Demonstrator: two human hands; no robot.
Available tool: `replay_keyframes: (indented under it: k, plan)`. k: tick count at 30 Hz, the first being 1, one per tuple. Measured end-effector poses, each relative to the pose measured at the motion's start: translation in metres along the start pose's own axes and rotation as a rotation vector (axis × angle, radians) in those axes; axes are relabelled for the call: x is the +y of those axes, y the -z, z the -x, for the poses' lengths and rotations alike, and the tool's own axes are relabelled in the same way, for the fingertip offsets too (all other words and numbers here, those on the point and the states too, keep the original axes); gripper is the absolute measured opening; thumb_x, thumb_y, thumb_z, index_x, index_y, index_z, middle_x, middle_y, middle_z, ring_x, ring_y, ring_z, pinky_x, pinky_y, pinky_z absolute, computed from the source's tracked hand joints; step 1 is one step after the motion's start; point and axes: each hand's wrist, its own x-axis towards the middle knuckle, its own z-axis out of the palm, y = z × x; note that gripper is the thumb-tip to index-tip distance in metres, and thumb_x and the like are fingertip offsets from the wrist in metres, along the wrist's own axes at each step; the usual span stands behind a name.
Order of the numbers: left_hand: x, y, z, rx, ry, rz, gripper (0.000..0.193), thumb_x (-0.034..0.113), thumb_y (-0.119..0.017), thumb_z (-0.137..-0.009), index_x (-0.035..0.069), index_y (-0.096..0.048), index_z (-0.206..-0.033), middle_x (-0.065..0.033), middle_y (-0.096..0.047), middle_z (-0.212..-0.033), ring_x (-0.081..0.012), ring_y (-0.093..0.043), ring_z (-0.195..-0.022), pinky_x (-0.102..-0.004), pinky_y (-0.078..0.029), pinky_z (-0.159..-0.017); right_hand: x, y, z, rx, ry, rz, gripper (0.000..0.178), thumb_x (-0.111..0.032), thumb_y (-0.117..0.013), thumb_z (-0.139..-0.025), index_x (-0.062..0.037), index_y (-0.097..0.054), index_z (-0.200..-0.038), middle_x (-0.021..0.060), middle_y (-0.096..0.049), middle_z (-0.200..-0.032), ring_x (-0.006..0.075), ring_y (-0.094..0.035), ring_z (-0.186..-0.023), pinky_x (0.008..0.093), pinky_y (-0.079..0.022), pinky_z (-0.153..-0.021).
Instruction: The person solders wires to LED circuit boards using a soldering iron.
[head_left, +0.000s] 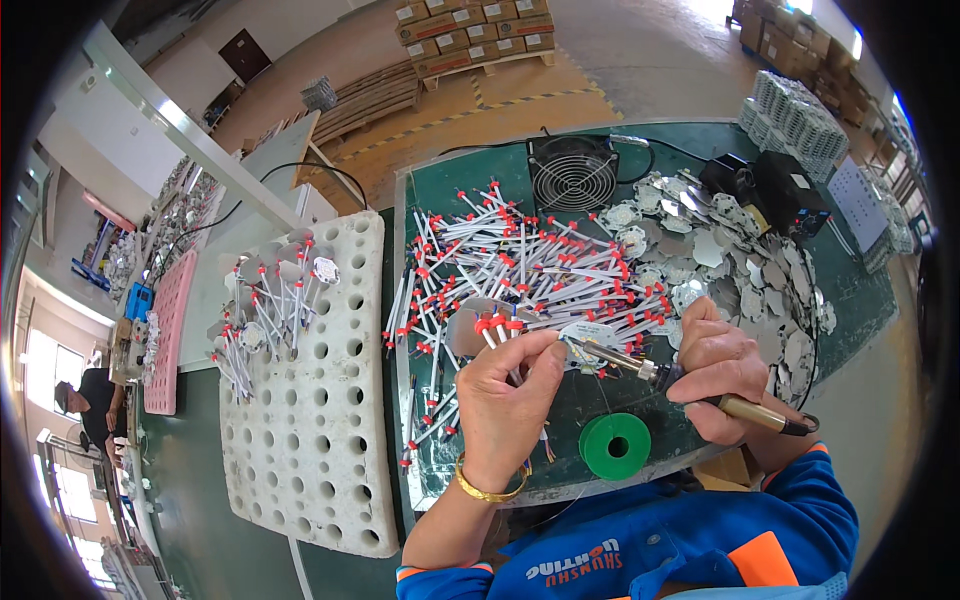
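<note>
Left hand point(512, 395): my fingers pinch wires point(497, 326).
Right hand point(718, 372): I grip the iron point(648, 370), tip near a board point(592, 333).
Spool point(594, 452): green, on the bench point(480, 170).

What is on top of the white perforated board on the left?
Red-ringed white cables stand or lean on the upper-left part of the white perforated board, among metal plates. Many lower ends, and any holes beneath, are hidden.

Left hand point(512, 385): red-ringed white wires point(497, 326), pinched. Right hand point(722, 370): soldering iron point(654, 372), gripped. Green counter point(462, 168): fan point(573, 184), heap of wires point(555, 265), metal plates point(768, 290), green spool point(596, 448).
</note>
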Motion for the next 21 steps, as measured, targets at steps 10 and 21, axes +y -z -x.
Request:
replay_keyframes:
  k: [10, 21]
  plan:
    - [-0.001, -0.001, -0.0001, 0.017, -0.064, -0.089, 0.014, 0.011, -0.068, -0.077, 0.002, -0.068, -0.087, 0.0002, -0.055, -0.06, -0.0042, -0.045, -0.055, -0.0211, -0.037, -0.051, 0.0042, -0.0039, -0.0008, 0.015, -0.008, 0.019, 0.036, 0.0, -0.057, -0.051, -0.0088, -0.064, -0.085, 0.0001, -0.046, -0.056, 0.0173, -0.043, -0.049, 0.0329, -0.029, -0.057]
    - [-0.0026, -0.0021, 0.0013, 0.022, -0.018, -0.016, 0.015, 0.009, -0.067, -0.077, 0.0, -0.068, -0.089, 0.0019, -0.057, -0.062, -0.0024, -0.047, -0.057, -0.0192, -0.037, -0.051, 0.0071, -0.0048, 0.002, 0.003, 0.019, 0.076, 0.03, 0.002, -0.057, -0.053, -0.0071, -0.062, -0.081, 0.0018, -0.05, -0.057, 0.0184, -0.045, -0.049, 0.0336, -0.032, -0.058]
